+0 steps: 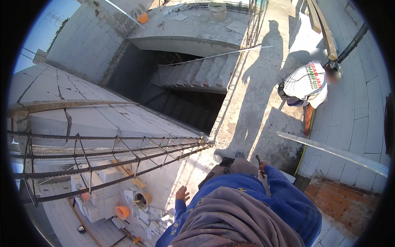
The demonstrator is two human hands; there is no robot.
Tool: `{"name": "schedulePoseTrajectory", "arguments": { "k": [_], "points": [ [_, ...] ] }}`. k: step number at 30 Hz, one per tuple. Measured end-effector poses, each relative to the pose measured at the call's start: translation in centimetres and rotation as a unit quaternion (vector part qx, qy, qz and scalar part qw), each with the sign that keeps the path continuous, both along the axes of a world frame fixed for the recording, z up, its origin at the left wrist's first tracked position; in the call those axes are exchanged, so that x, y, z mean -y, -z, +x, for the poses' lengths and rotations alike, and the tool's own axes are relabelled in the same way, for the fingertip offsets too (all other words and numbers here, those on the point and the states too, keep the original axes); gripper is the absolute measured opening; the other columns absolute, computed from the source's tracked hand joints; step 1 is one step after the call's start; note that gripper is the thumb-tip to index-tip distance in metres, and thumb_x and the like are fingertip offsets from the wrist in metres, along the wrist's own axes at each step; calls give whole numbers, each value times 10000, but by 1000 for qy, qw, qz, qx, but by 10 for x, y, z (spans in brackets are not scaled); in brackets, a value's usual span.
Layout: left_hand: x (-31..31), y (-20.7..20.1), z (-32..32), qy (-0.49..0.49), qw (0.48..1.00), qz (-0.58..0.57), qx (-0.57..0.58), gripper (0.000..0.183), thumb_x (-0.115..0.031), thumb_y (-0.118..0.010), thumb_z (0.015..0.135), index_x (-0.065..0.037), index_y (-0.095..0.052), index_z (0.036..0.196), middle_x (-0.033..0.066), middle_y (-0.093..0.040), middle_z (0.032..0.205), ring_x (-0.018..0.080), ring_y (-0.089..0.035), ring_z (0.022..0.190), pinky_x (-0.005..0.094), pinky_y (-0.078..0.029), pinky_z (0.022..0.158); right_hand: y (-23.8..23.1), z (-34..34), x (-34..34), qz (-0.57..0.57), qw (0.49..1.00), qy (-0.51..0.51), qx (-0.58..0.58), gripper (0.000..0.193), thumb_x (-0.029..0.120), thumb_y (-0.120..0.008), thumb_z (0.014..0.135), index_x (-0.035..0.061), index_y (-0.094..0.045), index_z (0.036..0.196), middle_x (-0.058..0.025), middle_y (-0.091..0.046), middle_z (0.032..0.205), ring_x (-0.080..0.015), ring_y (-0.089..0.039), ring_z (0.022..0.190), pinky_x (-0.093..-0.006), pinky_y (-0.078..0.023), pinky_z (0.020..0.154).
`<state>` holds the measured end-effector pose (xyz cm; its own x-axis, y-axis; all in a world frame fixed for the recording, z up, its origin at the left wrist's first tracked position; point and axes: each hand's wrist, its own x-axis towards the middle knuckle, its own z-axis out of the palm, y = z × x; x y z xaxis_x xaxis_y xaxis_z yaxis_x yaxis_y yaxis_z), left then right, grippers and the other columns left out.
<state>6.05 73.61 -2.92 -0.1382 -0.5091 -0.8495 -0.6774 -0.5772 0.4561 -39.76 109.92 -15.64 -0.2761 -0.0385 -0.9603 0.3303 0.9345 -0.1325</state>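
Blockwork (354, 111) climbs the side at three o'clock, and from these pictures I'd call the walling well advanced but the site far from finished. Over at two o'clock, a co-worker (306, 82) bends low, one arm reaching to the wall's foot, right beside a yellow strip (303, 152) running along it. Just below, toward half past three, a long metal bar (337, 153) angles across.

Now to the wearer! Out at four o'clock the right hand (262, 166) is curled round a slim dark tool (258, 159); its exact kind is too small to tell. Between six and seven, the left hand (182, 193) hangs with fingers loosely parted, nothing visible in it.

What's left? Plenty, by my reading. At eight o'clock the rebar cage (89, 168) shows bare steel, no concrete around it. Near twelve, the stairs (205, 74) look raw beside an open drop. Down at half past seven, loose white blocks (108, 206) wait by an orange bucket (122, 212), so there's material apparently unused.
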Motion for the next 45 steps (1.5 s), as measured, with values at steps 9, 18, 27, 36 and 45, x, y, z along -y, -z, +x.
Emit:
{"name": "schedulePoseTrajectory", "arguments": {
  "k": [9,18,27,36,45],
  "points": [
    [76,-52,-18,-437,859,-208,-168,652,-439,-639,986,-144,-405,1518,144,-508,1456,357,-616,1156,493,-528,868,20,-62,112,-190,956,-118,-189,641,425,-789,737,103,-651,1274,-207,-687,1243,-376,-652,1174,-442,-520,946],
    [148,-288,-74,-489,679,-466,-288,628,-518,-503,1038,-145,-407,1534,98,-533,1472,280,-590,1238,420,-486,953,3,-142,136,-137,956,-190,-174,617,482,-707,842,72,-624,1295,-235,-685,1222,-381,-655,1158,-450,-513,967],
    [111,-518,-136,-346,547,-673,-358,669,-527,-397,1068,-65,-356,1550,207,-423,1556,351,-428,1433,473,-373,1152,-62,-250,223,-216,913,-328,-112,438,256,-640,915,32,-581,1287,-212,-704,1023,-335,-718,915,-480,-567,806],
    [142,-599,-187,-350,549,-602,-461,688,-524,-457,1056,60,-437,1420,227,-527,1416,359,-537,1316,495,-452,1108,-154,-279,428,-471,809,-334,-107,530,177,-589,957,203,-482,1475,-96,-694,898,-199,-702,667,-353,-575,528],
    [212,-598,-41,-143,600,-476,-627,426,-325,-572,1037,-28,-557,1342,161,-540,1455,351,-483,1372,559,-336,1191,-342,-192,487,-579,703,-413,-15,606,270,-604,979,123,-403,1531,-123,-699,936,-187,-674,658,-340,-564,700]
  ]
}}
